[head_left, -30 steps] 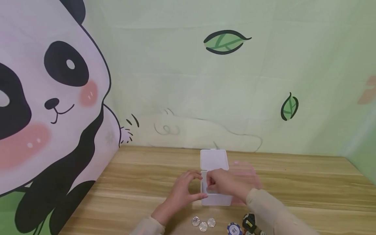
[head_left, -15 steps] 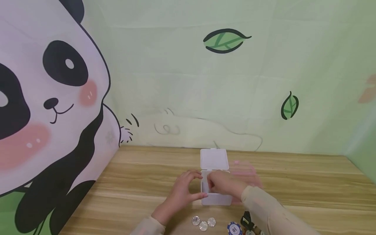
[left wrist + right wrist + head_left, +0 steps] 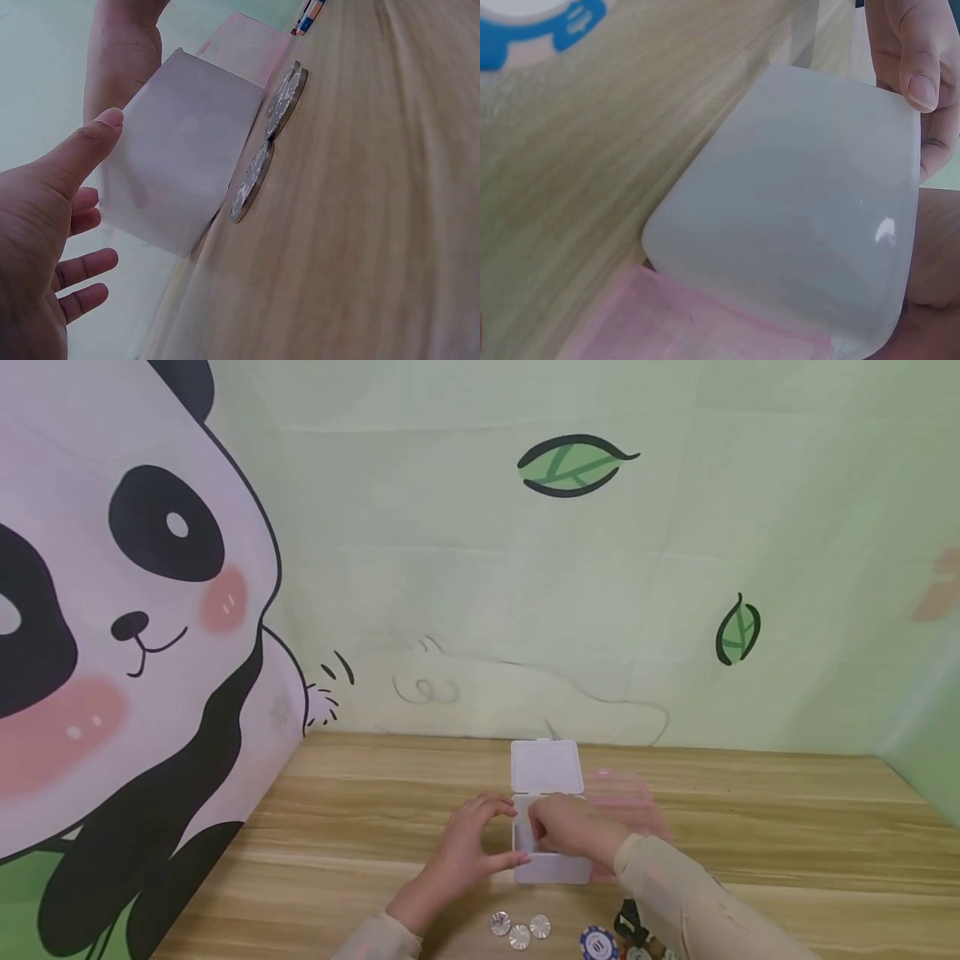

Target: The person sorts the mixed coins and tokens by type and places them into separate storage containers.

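A white plastic box (image 3: 551, 870) stands on the table with its hinged lid (image 3: 546, 767) thrown back. My left hand (image 3: 465, 847) holds the box at its left side, thumb at the front corner and forefinger near the back; the other fingers are loosely spread in the left wrist view. My right hand (image 3: 573, 827) reaches down inside the box with curled fingers. The box wall hides its fingertips and anything between them. Several silver coin-like discs (image 3: 519, 937) lie flat in front of the box.
A translucent pink box (image 3: 630, 797) stands against the white box's right side. Near the front edge are a blue-and-white poker chip (image 3: 598, 943) and a black strap-like item (image 3: 630, 920), partly behind the right sleeve. A panda-printed cloth (image 3: 465, 568) backs the table.
My right hand has sunk a little deeper into the box, and its forearm has shifted slightly left. The left hand, box and discs stay where they were.
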{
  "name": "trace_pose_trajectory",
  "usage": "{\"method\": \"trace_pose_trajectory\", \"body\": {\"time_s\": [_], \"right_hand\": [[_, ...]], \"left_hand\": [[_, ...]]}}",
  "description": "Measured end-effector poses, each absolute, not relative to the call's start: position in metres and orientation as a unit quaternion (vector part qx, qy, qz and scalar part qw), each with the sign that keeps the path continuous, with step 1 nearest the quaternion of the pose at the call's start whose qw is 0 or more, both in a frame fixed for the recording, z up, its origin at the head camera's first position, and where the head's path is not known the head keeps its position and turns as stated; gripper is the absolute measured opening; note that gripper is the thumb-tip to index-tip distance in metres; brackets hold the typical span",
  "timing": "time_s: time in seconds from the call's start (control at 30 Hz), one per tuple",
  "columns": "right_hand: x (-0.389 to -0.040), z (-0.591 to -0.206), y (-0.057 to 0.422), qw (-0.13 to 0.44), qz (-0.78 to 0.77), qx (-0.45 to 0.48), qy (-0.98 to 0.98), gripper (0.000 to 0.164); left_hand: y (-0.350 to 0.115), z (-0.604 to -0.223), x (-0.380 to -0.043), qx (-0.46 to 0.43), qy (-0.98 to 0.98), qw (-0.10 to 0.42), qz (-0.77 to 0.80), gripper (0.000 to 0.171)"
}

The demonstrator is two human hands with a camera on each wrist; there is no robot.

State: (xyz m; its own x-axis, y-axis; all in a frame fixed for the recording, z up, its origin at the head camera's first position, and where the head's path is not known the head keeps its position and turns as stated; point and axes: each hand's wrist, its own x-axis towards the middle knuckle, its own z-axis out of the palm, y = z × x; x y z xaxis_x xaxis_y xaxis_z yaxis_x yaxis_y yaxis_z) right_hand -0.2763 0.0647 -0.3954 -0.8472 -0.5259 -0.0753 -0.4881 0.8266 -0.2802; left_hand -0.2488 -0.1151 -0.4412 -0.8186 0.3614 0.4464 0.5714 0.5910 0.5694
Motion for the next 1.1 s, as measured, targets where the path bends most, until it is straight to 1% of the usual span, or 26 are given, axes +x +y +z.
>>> {"method": "trace_pose_trajectory", "body": {"time_s": [0.27,0.53,0.8,1.1], "right_hand": [[-0.277,-0.393,0.069,0.062,-0.131,-0.286,0.947,0.014],[-0.274,-0.387,0.071,0.034,-0.148,-0.311,0.938,0.016],[-0.265,-0.376,0.074,0.017,-0.175,-0.308,0.935,0.014],[-0.250,-0.365,0.079,0.011,-0.214,-0.318,0.924,0.010]], "left_hand": [[-0.114,-0.440,-0.249,-0.256,-0.882,0.132,-0.373,0.052],[-0.114,-0.441,-0.250,-0.257,-0.879,0.136,-0.378,0.052],[-0.113,-0.444,-0.250,-0.265,-0.874,0.151,-0.379,0.051],[-0.113,-0.444,-0.250,-0.262,-0.876,0.149,-0.376,0.050]]}}
